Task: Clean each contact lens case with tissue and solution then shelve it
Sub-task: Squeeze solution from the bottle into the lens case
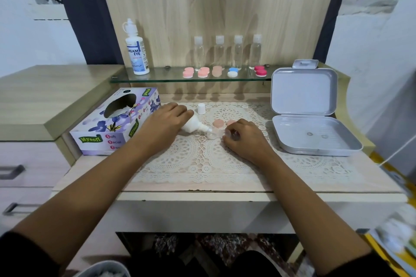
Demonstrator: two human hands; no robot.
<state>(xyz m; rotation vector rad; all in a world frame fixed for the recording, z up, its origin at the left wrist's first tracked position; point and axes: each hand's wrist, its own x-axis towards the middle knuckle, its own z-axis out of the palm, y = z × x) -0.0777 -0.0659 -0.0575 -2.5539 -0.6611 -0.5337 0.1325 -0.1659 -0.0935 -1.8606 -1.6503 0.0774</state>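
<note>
While left hand (167, 119) grips bottle (194, 124) and right hand (244, 136) case (215, 134), tissue box (108, 129) sits alongside.

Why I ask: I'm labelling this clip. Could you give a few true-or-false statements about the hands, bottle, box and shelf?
1. The left hand tilts the small white bottle toward the clear lens case. True.
2. The white cap is on that bottle. False: it stands apart on the lace mat.
3. The grey box is closed. False: its lid stands open.
4. Four clear bottles stand on the glass shelf. True.
5. The right hand is empty. False: it holds the lens case.
</note>
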